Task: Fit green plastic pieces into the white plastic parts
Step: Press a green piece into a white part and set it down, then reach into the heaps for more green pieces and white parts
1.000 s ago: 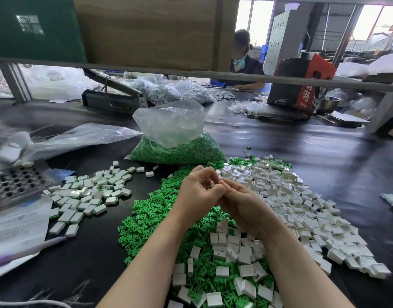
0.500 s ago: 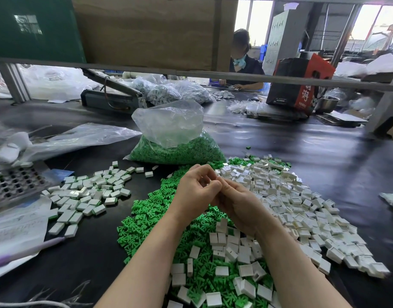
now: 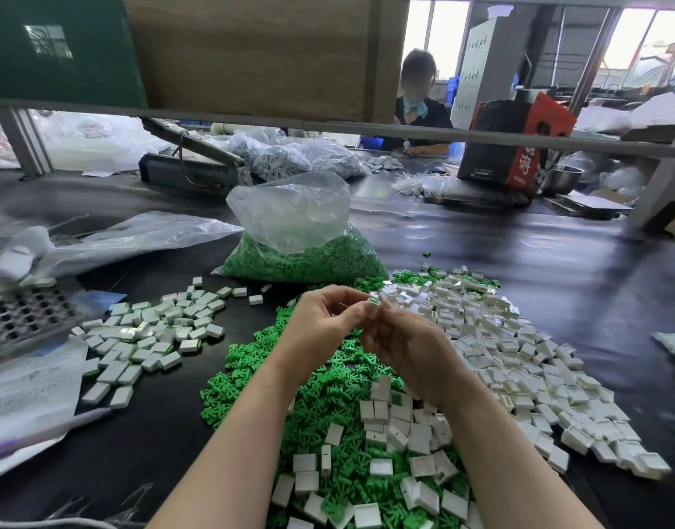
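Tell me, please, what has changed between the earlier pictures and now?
The hands have opened apart slightly: a second ago they were pressed together, hiding the work. Now the left hand and right hand pinch a white part at their fingertips, with green showing in its top edge. Neither let go. The green pile, white pile, finished pile and bag stayed put.
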The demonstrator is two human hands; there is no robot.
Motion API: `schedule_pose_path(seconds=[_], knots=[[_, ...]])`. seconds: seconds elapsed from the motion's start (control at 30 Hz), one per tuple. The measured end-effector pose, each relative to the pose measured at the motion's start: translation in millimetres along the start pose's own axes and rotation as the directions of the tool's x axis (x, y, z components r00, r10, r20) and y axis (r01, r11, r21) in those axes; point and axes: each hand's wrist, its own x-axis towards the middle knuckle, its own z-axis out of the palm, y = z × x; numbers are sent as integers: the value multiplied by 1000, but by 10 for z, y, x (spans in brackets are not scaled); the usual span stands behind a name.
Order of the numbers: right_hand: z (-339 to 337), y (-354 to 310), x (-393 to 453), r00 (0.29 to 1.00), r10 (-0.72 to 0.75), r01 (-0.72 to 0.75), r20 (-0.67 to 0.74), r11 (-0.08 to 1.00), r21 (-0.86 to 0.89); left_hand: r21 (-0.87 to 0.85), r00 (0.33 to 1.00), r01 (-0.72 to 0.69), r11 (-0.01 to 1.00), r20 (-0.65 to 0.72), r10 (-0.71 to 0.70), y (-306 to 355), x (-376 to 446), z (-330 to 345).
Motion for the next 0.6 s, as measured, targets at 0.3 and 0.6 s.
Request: schedule_pose_path(seconds=[0.3, 0.6], knots=[[9, -55, 4, 955, -190, 89, -226, 915, -395, 238, 982, 93, 967, -181, -50, -28, 63, -410], [-96, -6, 18, 840, -436, -169, -322, 353, -920, 637, 740, 617, 462, -670, -65, -244, -152, -1119]])
